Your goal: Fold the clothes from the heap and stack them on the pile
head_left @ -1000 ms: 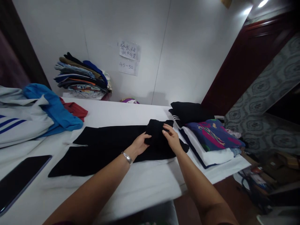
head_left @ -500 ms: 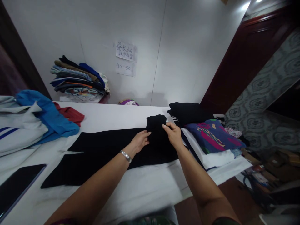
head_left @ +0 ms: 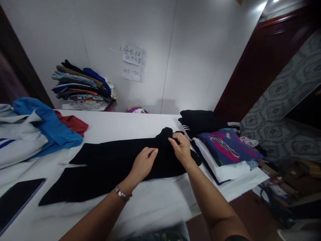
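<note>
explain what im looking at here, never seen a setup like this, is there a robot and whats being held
There is no robot: these are a person's two bare hands, and every picture comes from one camera worn on their head, looking forward and down. On the white table lies a black garment, mostly spread flat. The right hand pinches a bunched part of it; the left hand is over its middle, and I can't tell whether it grips the cloth. To the left are loose clothes and a dark flat device; to the right, folded clothes in a pile.
</note>
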Tool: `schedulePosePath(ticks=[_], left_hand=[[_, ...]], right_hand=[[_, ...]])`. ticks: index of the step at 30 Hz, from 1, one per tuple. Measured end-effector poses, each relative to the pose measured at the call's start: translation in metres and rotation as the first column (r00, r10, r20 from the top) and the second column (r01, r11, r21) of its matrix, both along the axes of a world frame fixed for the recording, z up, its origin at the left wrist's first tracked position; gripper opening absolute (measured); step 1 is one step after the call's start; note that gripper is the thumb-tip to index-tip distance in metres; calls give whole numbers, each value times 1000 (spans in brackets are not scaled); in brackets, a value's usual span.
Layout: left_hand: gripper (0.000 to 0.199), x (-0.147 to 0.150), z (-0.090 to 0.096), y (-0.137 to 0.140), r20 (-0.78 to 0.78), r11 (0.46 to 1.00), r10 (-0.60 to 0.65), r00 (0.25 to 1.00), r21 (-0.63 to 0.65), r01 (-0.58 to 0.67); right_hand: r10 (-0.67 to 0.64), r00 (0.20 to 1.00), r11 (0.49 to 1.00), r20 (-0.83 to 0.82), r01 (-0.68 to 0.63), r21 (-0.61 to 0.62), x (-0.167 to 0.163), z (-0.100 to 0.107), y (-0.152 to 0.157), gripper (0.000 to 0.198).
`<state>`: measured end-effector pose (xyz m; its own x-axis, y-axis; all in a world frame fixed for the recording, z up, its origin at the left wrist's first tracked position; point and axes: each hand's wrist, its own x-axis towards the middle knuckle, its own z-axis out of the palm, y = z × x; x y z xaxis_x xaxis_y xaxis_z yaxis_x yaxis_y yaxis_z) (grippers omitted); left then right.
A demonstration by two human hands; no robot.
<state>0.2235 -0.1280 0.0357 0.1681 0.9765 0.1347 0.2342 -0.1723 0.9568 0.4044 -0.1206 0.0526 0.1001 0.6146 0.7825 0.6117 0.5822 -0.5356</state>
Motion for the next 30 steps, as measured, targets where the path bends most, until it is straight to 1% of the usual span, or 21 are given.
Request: schedulePosePath(ticks=[1,2,3,5,7,8,9,10,11,12,14,16,18,20,21,22,23,24,26,27,30], left_hand=[[31,2,0,5,13,998,-9,1000,-61,10],[34,4,1,11,77,986,-29,997,-161,41],[36,6,1,18,190,955,-47,981,-278,100],[34,8,2,31,478,846,-46,877,-449,289],[32,7,-1,42,683,745,2,730,-487,455],[34,6,-4,45,727,705,25,686,-499,503],[37,4,-7,47,741,673,39,670,-516,531],[38,2,-12,48,733,651,44,679,-537,537],[37,1,-16,47,703,646,50,710,-565,514],[32,1,-20,47,657,662,64,751,-591,461],[19,2,-26,44,560,731,123,819,-610,307],[17,3,-26,44,497,790,182,848,-588,175],[17,3,-23,46,449,827,169,877,-548,121],[23,-1,-20,51,276,886,129,952,-463,14],[28,-4,-19,53,120,925,119,986,-373,-67],[32,-7,-18,55,-69,957,126,990,-253,-139],[36,-8,-17,56,-258,976,149,954,-118,-185],[38,-9,-15,56,-415,981,180,892,12,-192],[37,-5,-10,54,-581,971,216,785,212,-110],[37,0,-6,52,-599,955,222,769,295,-46],[38,21,1,50,-531,861,139,836,481,163]], right_hand=[[11,1000,1000,15,-11,-10,-5,-1,-1,13],[28,999,999,35,-27,-31,-10,-2,-3,14],[49,997,997,60,-46,-60,-16,-3,-6,15],[93,985,988,143,-74,-132,-27,-8,-11,17],[122,957,975,265,-66,-211,-36,-15,-17,19],[136,935,967,329,-52,-251,-40,-19,-20,19],[154,909,956,387,-38,-292,-42,-25,-23,21],[178,882,943,437,-26,-332,-44,-30,-26,22],[210,854,930,476,-24,-367,-44,-35,-28,24],[249,826,918,506,-35,-395,-44,-40,-31,26],[314,790,908,527,-88,-409,-39,-47,-35,27],[312,807,923,501,-132,-361,-28,-49,-38,27],[209,869,955,449,-83,-285,-11,-50,-40,28],[53,901,958,431,76,-277,7,-53,-42,32],[-6,895,935,447,163,-315,14,-58,-43,35],[-31,879,895,476,237,-378,20,-64,-44,38],[-25,860,846,510,290,-448,24,-71,-46,41],[6,843,798,538,320,-510,26,-79,-47,44],[76,823,736,563,335,-589,26,-93,-48,48],[97,819,722,565,333,-606,24,-98,-48,49],[119,821,703,559,329,-631,21,-101,-48,51]])
